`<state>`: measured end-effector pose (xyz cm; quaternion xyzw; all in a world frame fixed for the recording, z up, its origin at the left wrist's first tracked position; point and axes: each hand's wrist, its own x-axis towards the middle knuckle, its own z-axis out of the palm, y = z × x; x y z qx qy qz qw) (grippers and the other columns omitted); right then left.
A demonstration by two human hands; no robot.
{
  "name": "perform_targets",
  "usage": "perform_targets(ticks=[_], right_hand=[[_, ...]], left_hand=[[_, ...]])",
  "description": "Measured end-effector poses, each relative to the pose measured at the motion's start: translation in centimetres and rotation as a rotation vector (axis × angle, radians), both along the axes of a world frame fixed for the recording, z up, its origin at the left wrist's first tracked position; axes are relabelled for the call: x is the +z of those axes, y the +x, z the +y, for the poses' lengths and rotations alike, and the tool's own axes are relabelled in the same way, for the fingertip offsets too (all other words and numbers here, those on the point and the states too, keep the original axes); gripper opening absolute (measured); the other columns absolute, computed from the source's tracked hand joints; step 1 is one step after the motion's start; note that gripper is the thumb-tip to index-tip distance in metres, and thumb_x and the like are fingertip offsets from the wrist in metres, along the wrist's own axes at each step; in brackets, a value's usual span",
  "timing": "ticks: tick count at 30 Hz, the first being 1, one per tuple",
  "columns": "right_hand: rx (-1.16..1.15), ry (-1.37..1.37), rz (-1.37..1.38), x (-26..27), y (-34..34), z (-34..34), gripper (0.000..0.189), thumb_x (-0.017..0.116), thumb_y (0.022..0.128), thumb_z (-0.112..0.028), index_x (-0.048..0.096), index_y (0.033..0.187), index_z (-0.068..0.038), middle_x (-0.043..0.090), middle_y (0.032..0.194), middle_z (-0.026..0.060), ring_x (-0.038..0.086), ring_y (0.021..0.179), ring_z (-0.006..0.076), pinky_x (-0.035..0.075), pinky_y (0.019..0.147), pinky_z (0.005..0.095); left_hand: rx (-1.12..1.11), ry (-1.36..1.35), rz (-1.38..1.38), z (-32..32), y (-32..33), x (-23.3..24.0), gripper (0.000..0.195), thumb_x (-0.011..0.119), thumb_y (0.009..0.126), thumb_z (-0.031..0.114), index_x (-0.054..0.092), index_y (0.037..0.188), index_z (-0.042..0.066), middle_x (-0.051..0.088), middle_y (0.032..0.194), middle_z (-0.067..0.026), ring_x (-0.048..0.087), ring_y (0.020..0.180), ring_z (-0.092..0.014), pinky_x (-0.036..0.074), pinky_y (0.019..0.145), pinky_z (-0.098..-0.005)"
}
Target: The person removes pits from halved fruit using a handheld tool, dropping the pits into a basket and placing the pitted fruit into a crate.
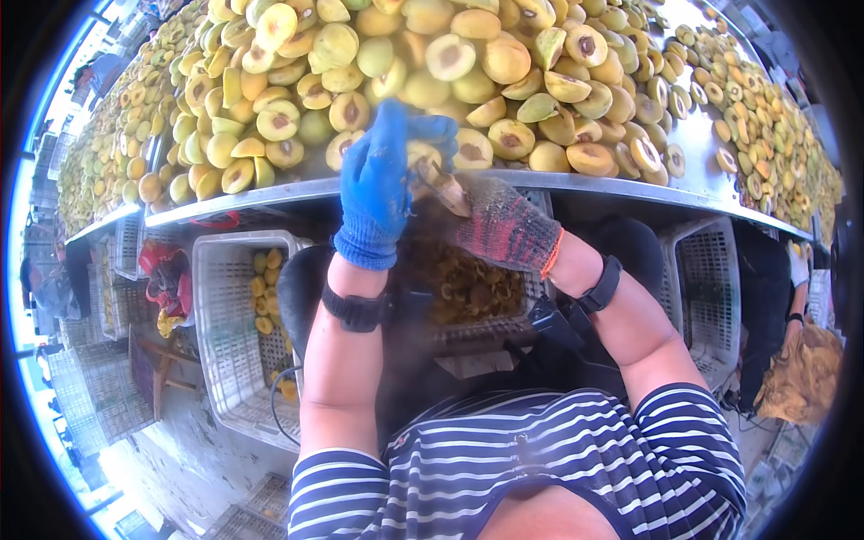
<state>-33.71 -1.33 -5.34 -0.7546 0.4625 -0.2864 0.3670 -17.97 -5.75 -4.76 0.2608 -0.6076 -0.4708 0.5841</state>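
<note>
My left hand (375, 179), in a blue coated glove, is raised at the front edge of the metal table with its fingers curled around a halved stone fruit (420, 152), mostly hidden and blurred. Facing it, my right hand (503, 219) wears a grey and red knit glove. It grips a small hand tool with a pale, wood-coloured handle (451, 194), whose tip points at the fruit. Just beyond both hands lies a heap of halved yellow-green stone fruit (449, 57), apricot-like, many with the brown pit side up.
The table's metal rim (256, 199) runs across before me. Below my hands sits a crate of fruit scraps (479, 287). A white plastic crate (223, 337) with some halves stands at left, another crate (705, 290) at right. People work at both sides, one with a gloved hand (798, 263).
</note>
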Motion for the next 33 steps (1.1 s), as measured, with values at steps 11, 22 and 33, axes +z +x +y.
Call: perform_targets(ticks=[11,22,33], right_hand=[[0.031,0.205,-0.271,-1.3,0.8,-0.3,0.026,0.067,0.083,-0.007,0.062,0.109,-0.004,0.068,0.094,0.0090,0.063,0.087,0.0181,0.051,0.078,0.0332],[0.147,0.661,-0.549,-1.0,0.6,0.6,0.028,0.067,0.087,-0.012,0.062,0.114,-0.005,0.067,0.100,0.0049,0.062,0.085,0.0107,0.050,0.069,0.0267],[0.171,1.012,-0.717,0.0,-0.1,0.7,0.021,0.070,0.090,-0.024,0.066,0.101,-0.007,0.060,0.070,-0.0016,0.054,0.056,0.0060,0.041,0.048,0.0217]], left_hand=[[0.043,0.178,-0.175,-0.5,0.1,0.3,0.044,0.043,0.103,0.034,0.067,0.099,-0.003,0.072,0.090,-0.0095,0.066,0.077,-0.015,0.052,0.073,-0.0276],[-0.037,-0.167,-0.507,-1.3,1.4,0.2,0.024,0.050,0.099,0.014,0.060,0.117,0.002,0.072,0.093,-0.0086,0.067,0.072,-0.019,0.053,0.062,-0.0267],[0.065,0.238,0.150,0.6,-0.5,0.2,0.037,0.052,0.100,0.030,0.069,0.101,-0.003,0.070,0.087,-0.0075,0.063,0.073,-0.009,0.049,0.067,-0.0195]])
